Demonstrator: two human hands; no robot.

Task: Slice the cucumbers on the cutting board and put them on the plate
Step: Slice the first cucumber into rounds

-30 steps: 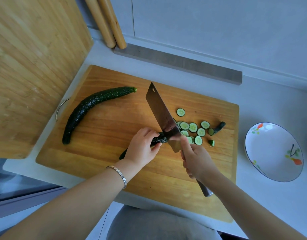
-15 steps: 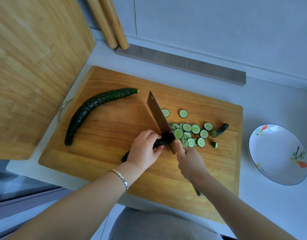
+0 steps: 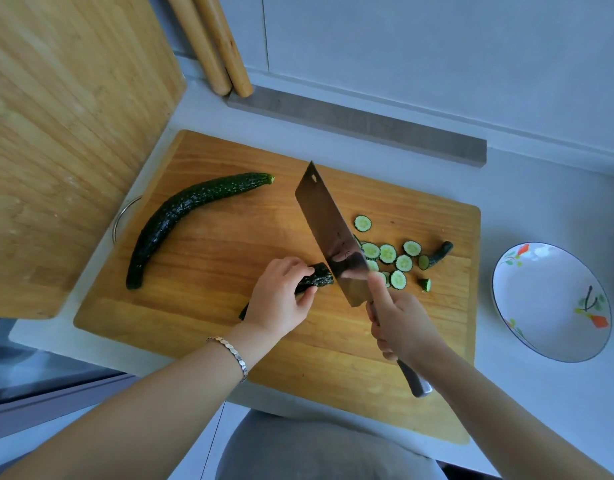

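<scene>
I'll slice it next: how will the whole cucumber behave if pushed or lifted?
The whole cucumber looks firm, so it probably lifts stiffly. Its curved shape likely stops it rolling far. Bumpy skin should aid grip.

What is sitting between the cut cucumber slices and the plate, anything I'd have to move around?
Nothing much. Only the cut-off stem end and a small end piece lie on the cutting board just right of the slices. Past them is bare board, then bare counter up to the plate.
</scene>
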